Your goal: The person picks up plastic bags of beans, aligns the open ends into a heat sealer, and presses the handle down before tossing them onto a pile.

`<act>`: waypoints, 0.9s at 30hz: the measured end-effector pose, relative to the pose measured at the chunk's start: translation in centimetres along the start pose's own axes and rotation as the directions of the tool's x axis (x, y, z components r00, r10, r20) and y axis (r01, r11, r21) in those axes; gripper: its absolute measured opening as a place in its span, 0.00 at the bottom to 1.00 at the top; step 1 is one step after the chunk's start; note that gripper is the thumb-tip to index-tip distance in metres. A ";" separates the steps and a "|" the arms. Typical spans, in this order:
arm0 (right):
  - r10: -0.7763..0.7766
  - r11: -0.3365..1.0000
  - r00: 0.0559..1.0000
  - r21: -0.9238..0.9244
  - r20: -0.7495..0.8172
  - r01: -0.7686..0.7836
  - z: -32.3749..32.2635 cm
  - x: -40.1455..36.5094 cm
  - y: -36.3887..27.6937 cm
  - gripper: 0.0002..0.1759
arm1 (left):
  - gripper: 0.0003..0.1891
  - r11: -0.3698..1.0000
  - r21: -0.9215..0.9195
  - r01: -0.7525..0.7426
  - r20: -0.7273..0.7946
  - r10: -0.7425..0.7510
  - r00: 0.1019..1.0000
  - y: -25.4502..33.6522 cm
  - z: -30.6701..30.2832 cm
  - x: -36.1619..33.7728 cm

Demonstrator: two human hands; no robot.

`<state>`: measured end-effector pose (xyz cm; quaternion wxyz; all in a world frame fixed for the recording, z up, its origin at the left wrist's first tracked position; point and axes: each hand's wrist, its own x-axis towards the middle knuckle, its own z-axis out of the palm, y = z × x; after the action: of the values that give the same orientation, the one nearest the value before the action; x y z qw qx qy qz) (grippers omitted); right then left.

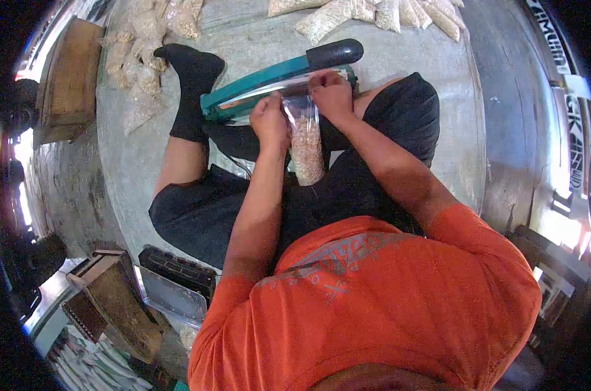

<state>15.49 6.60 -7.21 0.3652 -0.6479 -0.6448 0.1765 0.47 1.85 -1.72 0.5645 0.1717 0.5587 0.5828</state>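
A clear plastic bag (pixel 306 150) filled with small pale pieces hangs upright between my hands, its empty top stretched near a green impulse sealer (pixel 256 81). My left hand (pixel 269 122) pinches the bag's top left edge. The top right edge is gripped by my right hand (pixel 331 96), which is over the sealer's bar. The sealer's arm with its black handle (pixel 334 54) looks raised from the base. The base lies across my lower legs. What exactly my fingertips touch is too small to tell.
Filled bags (pixel 334 19) lie at the top of the pale mat (pixel 129 195), and several smaller bags (pixel 145 55) lie at the upper left. A wooden box (pixel 71 78) stands at the left. A black tray (pixel 178 274) and another wooden box (pixel 116 300) are at the lower left.
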 end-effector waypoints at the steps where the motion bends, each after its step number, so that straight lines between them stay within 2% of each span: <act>1: -0.027 1.000 0.999 0.006 -0.034 0.028 -0.1 0.0 0.0 0.16 | 0.10 0.999 0.033 -0.028 -0.026 0.029 0.999 -0.5 0.0 0.6; 3: -0.056 0.998 0.996 0.012 -0.068 0.057 -0.5 0.0 -0.6 0.15 | 0.11 0.996 0.065 -0.056 -0.052 0.060 0.997 -0.6 -0.2 0.9; 5: 0.106 0.992 0.993 0.081 -0.050 -0.101 -1.2 0.0 -1.5 0.11 | 0.11 0.998 0.066 0.012 0.003 -0.012 1.000 0.0 -0.2 0.4; 8: 0.155 0.986 0.985 0.071 -0.071 -0.150 -0.8 -0.1 -1.3 0.08 | 0.10 1.000 0.003 0.001 0.009 -0.001 1.000 -0.6 -0.3 -0.5; 9: 0.156 0.986 0.985 0.071 -0.072 -0.151 -0.7 -0.1 -1.2 0.08 | 0.10 1.000 0.004 0.002 0.010 -0.002 1.000 -0.1 -0.1 -0.9; 11: 0.145 0.970 0.985 0.208 -0.092 -0.123 -0.4 -0.1 -0.9 0.11 | 0.09 0.998 0.065 0.003 0.002 -0.003 1.000 0.8 0.0 -1.6; 15: 0.116 0.982 0.989 0.157 -0.092 -0.101 -1.0 -0.1 -1.3 0.10 | 0.10 0.998 -0.047 0.048 -0.025 -0.050 0.998 -1.0 -0.2 0.1; 18: 0.107 0.988 0.994 0.111 -0.021 -0.104 -1.0 -0.2 -1.0 0.10 | 0.11 0.992 -0.126 -0.010 -0.057 0.003 0.998 -1.3 0.0 0.3; 21: 0.115 0.980 0.992 0.171 -0.043 -0.106 -1.0 -0.6 -1.4 0.12 | 0.10 0.997 -0.074 -0.002 -0.055 -0.002 0.998 -1.1 -0.2 0.0; 23: 0.111 0.994 0.993 0.023 -0.039 -0.110 -1.3 -0.5 -1.5 0.16 | 0.09 0.991 -0.130 -0.033 -0.051 0.027 0.998 -1.8 -0.4 0.5; 24: 0.111 0.994 0.993 0.024 -0.040 -0.110 -1.3 -0.4 -1.3 0.16 | 0.09 0.991 -0.129 -0.034 -0.051 0.028 0.998 -1.6 -0.3 0.5; 25: 0.160 0.987 0.987 0.012 0.015 -0.160 -1.2 -0.4 -1.0 0.19 | 0.09 0.995 -0.090 -0.039 -0.073 0.032 0.997 -1.5 -0.3 0.5; 26: 0.209 0.978 0.975 -0.002 0.068 -0.210 -1.2 -0.4 -0.8 0.28 | 0.08 0.998 -0.050 -0.043 -0.094 0.038 0.995 -1.4 -0.3 0.4; 27: 0.209 0.978 0.975 -0.001 0.068 -0.210 -1.5 -0.2 -1.2 0.28 | 0.08 0.998 -0.049 -0.043 -0.094 0.038 0.995 -1.0 -0.2 0.2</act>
<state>15.64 5.88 -5.40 0.3246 -0.7048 -0.5843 0.2377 0.75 1.68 -2.74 0.5303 0.1413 0.5655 0.6157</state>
